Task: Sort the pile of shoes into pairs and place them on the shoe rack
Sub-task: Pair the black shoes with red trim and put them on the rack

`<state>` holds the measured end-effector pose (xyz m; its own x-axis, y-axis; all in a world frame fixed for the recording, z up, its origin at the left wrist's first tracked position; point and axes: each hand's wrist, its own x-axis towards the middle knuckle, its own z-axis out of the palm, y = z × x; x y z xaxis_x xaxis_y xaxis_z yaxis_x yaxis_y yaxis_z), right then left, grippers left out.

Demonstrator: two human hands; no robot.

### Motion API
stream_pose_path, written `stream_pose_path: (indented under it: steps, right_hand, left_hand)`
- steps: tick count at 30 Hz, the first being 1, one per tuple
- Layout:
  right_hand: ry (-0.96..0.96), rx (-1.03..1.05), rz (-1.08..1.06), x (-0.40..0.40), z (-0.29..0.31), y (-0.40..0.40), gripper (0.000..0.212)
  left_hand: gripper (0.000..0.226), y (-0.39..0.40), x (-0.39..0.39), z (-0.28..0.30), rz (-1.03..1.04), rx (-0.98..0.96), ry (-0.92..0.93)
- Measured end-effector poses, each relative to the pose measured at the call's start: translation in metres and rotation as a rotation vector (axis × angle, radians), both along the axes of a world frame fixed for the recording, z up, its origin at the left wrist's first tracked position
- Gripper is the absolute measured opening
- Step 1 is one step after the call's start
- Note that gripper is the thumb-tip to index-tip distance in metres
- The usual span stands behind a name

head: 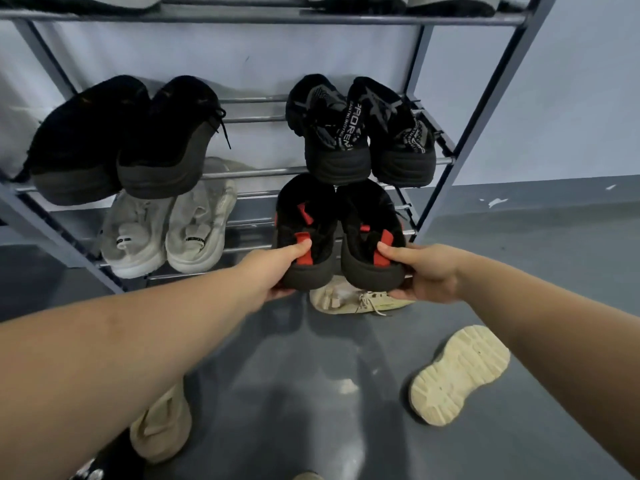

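A grey metal shoe rack stands against the wall. My left hand grips the heel of the left black-and-red shoe. My right hand grips the heel of the right black-and-red shoe. Both shoes sit side by side, toes inward, at the right end of the lowest shelf, heels over its front bar. On that shelf's left is a white pair. The shelf above carries a plain black pair on the left and a black patterned pair on the right.
Loose on the grey floor are a beige shoe below the held pair, a beige shoe turned sole-up at right, and another beige shoe under my left arm. More shoes line the top shelf.
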<state>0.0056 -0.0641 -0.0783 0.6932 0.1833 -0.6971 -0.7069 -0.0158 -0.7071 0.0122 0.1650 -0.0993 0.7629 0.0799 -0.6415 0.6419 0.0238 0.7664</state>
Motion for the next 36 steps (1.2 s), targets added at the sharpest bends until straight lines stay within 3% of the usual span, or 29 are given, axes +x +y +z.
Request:
stream_pose_path:
  steps: [5, 10, 13, 20, 27, 29, 31, 33, 36]
  right_hand:
    - [-0.105, -0.091, -0.069, 0.039, -0.013, -0.005, 0.016]
    - [-0.221, -0.133, -0.254, 0.067, -0.036, -0.003, 0.033]
    - [-0.264, -0.192, -0.281, 0.076, -0.045, -0.001, 0.03]
    - [-0.284, -0.285, -0.283, 0.083, -0.054, -0.004, 0.039]
    - [-0.355, -0.49, -0.185, 0.078, -0.048, 0.003, 0.05]
    - [-0.368, -0.526, -0.168, 0.074, -0.046, 0.006, 0.056]
    - [-0.359, -0.623, -0.132, 0.068, -0.044, 0.01, 0.067]
    - [-0.323, -0.696, -0.115, 0.06, -0.046, 0.011, 0.075]
    - [-0.253, -0.764, -0.094, 0.046, -0.053, 0.002, 0.072]
  left_hand:
    - [0.038, -0.027, 0.031, -0.014, 0.095, -0.053, 0.016]
    - [0.07, -0.044, 0.061, -0.024, 0.259, -0.027, -0.003]
    - [0.074, -0.048, 0.067, -0.036, 0.22, 0.037, -0.032]
    - [0.054, -0.058, 0.064, -0.048, 0.207, 0.204, -0.136]
    - [0.075, -0.048, 0.066, -0.039, 0.002, 0.263, -0.002]
    - [0.084, -0.046, 0.06, -0.036, -0.073, 0.394, 0.006]
    - [0.088, -0.043, 0.05, -0.035, -0.137, 0.692, -0.065]
    - [0.077, -0.039, 0.034, -0.032, -0.103, 0.921, -0.159]
    - [0.061, -0.041, 0.005, -0.035, 0.095, 0.839, -0.153]
